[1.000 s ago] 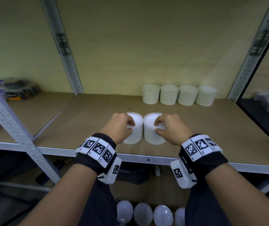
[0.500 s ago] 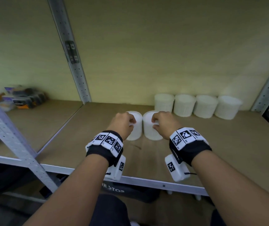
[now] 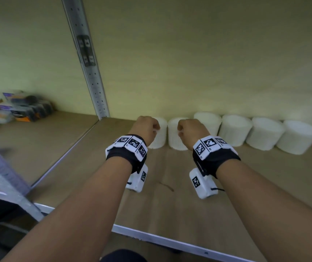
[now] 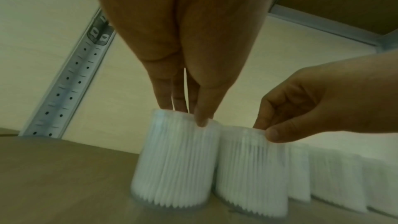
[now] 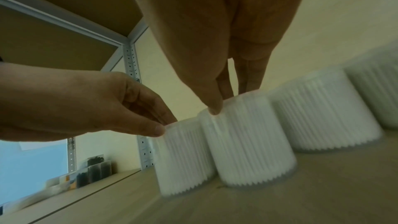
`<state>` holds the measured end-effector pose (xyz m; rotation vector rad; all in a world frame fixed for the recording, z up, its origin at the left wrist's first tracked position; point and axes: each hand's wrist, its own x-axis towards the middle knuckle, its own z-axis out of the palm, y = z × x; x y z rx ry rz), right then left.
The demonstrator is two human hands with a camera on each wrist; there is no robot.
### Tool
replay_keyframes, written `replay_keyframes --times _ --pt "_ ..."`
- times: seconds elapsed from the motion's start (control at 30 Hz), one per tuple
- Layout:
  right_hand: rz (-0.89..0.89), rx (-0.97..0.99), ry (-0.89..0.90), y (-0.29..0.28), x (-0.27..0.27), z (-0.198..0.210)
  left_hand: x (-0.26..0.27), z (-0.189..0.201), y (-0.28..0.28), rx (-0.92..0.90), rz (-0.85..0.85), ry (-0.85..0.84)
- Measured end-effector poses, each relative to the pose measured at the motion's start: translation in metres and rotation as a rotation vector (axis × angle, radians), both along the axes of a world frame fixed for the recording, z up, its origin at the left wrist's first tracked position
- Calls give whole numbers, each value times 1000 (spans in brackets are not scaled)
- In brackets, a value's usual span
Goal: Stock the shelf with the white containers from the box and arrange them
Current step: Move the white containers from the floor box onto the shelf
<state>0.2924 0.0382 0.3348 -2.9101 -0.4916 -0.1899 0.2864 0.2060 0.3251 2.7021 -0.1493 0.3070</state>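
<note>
White containers are in both of my hands, one each, standing on the shelf board [image 3: 170,205] near its back.

1. Left hand [image 3: 146,129]: thumb and fingers pinch the top rim of the left container [image 4: 172,163]. Its base rests on the board.
2. Right hand [image 3: 192,131]: the same pinch on the rim of the right container [image 5: 247,142], which stands just beside the left one, walls nearly touching.
3. Row of four containers [image 3: 260,135]: lined up along the back wall [image 3: 208,63] to the right of the held pair. The right container sits just beside the nearest of them, slightly forward of the row line.
4. Metal upright [image 3: 92,78]: left of the pair, apart from it. Packaged goods [image 3: 19,108] lie on the neighbouring bay.

Risks, in my judgement:
- The grip is high on the rim only. A push with the base dragging on the board could tip a container.
- Closing the gap to the right too firmly could knock the nearest container and disturb the row.
- The ribbed walls look thin; a hard pinch may deform the rim.
</note>
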Motion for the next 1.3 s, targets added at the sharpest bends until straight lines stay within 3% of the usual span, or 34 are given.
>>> replay_keyframes --times 0.6,0.8,0.9,1.3 --pt "-24 50 -64 6 64 -20 68 -5 2 -22 -11 -80" --pt "-21 53 13 5 58 -13 65 -2 2 72 -20 39" --pt "-10 69 56 -4 43 -5 50 6 2 135 -45 150" --pt "-72 92 61 -40 -95 18 -98 39 -19 97 -69 178"
